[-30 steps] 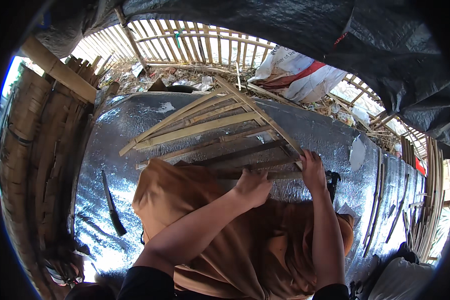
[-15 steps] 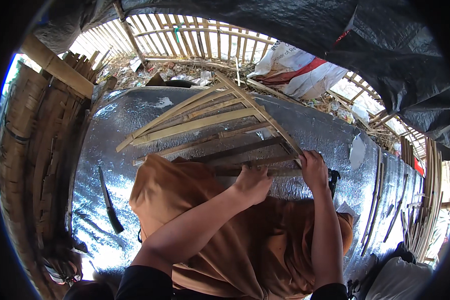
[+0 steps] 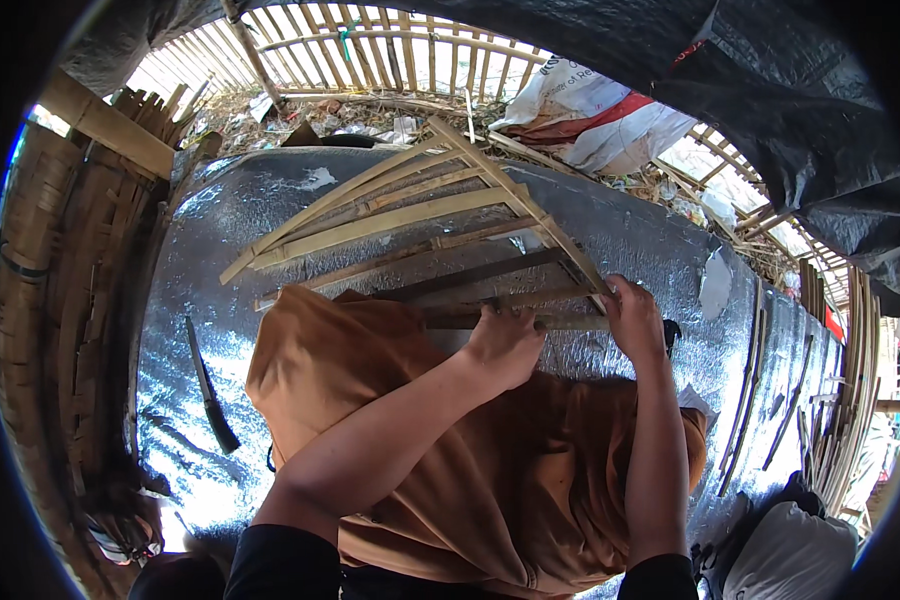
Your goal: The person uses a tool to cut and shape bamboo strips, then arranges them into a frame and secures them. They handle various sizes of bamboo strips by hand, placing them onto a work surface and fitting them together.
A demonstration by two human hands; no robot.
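A frame of split bamboo slats (image 3: 390, 228) fans out in front of me, its crosspiece (image 3: 505, 190) slanting down toward my right hand. My left hand (image 3: 508, 345) is closed around the nearest slats, above the brown cloth (image 3: 310, 355) over my lap. At the crosspiece's lower end, my right hand (image 3: 635, 318) pinches the corner where slat and crosspiece meet. Some near slats run behind the cloth and my left hand. Just right of my right hand is a small black object (image 3: 672, 336), mostly hidden.
A knife with a dark handle (image 3: 210, 390) lies on the silver foil sheet (image 3: 185, 300) at left. Bamboo strips (image 3: 745, 385) lie at right, near a grey bag (image 3: 795, 555). Woven bamboo (image 3: 40, 300) stands at left; a slatted fence (image 3: 400, 60) and white sack (image 3: 610, 125) stand behind.
The whole view has shifted slightly. Both hands keep their hold on the bamboo frame; the right-hand fingers have moved a little at the corner.
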